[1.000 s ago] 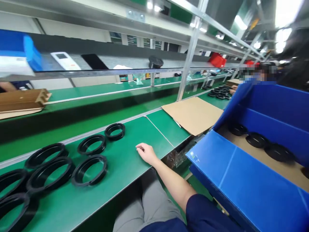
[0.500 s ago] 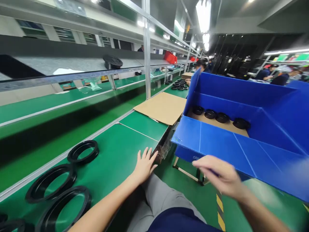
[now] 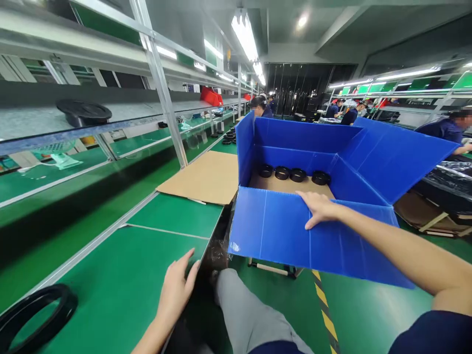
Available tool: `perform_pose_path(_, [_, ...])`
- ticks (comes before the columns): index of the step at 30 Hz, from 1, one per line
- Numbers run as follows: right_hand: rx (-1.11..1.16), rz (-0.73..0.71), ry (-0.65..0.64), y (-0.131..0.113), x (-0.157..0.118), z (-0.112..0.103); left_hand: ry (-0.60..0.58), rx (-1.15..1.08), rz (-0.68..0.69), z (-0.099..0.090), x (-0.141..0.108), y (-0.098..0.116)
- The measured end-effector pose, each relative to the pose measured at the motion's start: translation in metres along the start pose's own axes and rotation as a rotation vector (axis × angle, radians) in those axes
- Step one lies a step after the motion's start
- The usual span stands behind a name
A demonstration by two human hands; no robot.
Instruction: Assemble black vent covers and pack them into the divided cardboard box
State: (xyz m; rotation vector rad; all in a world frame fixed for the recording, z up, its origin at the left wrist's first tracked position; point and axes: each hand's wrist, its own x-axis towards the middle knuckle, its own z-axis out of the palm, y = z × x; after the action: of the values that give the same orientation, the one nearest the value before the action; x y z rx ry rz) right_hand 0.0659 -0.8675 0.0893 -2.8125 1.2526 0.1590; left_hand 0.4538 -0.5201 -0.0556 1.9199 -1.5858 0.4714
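My left hand (image 3: 176, 282) is at the edge of the green tabletop (image 3: 125, 275), fingers apart and holding nothing. My right hand (image 3: 319, 207) reaches over the front flap of a blue corrugated box (image 3: 273, 226). Its thumb is spread from the stretched fingers, which lie at the flap's upper fold; whether they press on it I cannot tell. Inside the box, several black rings (image 3: 298, 175) stand in a row along the back on a brown cardboard base (image 3: 275, 185). Another black ring (image 3: 67, 307) lies on the tabletop at lower left, cut by the frame.
A flat cardboard sheet (image 3: 206, 178) lies farther along the bench. On the shelf at left sits a round black part (image 3: 84, 113). A metal post (image 3: 158, 83) rises from the bench edge. Co-workers (image 3: 442, 130) are at the right and behind the box.
The view has swung right. My right hand has moved from in front of the box to over its front flap. My left hand remains by the bench edge, holding nothing.
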Motion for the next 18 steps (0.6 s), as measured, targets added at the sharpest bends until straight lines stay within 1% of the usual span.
perform_pose_path(2, [-0.054,0.009,0.153,-0.006,0.01,0.019,0.162,-0.05,0.096,-0.011,0.046,0.025])
perform_pose_path(3, [-0.08,-0.004,0.226,-0.008,0.011,0.026,0.207,-0.078,0.168,-0.012,0.073,0.044])
perform_pose_path(4, [-0.1,-0.023,0.282,-0.009,0.011,0.031,0.213,-0.11,0.262,-0.009,0.102,0.065])
perform_pose_path(5, [-0.112,-0.042,0.321,-0.01,0.009,0.036,0.189,-0.131,0.367,-0.002,0.131,0.087])
perform_pose_path(7, [-0.109,-0.071,0.372,-0.008,0.003,0.043,0.106,-0.112,0.538,0.024,0.184,0.128])
perform_pose_path(8, [-0.092,-0.089,0.389,-0.006,-0.001,0.045,0.071,-0.08,0.588,0.041,0.206,0.145])
perform_pose_path(9, [-0.065,-0.112,0.402,-0.004,-0.005,0.046,0.047,-0.041,0.607,0.06,0.223,0.159])
perform_pose_path(11, [0.024,-0.168,0.409,0.006,-0.004,0.044,0.034,0.029,0.58,0.095,0.247,0.175])
perform_pose_path(13, [0.182,-0.231,0.347,0.025,0.014,0.034,0.053,0.074,0.539,0.121,0.255,0.178])
perform_pose_path(15, [0.382,-0.244,0.208,0.053,0.054,0.018,0.091,0.091,0.534,0.133,0.256,0.175])
perform_pose_path(16, [0.469,-0.201,0.132,0.069,0.08,0.01,0.118,0.091,0.545,0.135,0.256,0.173])
perform_pose_path(17, [0.523,-0.116,0.085,0.086,0.107,0.002,0.143,0.09,0.556,0.135,0.256,0.172])
perform_pose_path(18, [0.536,0.005,0.082,0.102,0.135,-0.005,0.163,0.089,0.566,0.134,0.256,0.171])
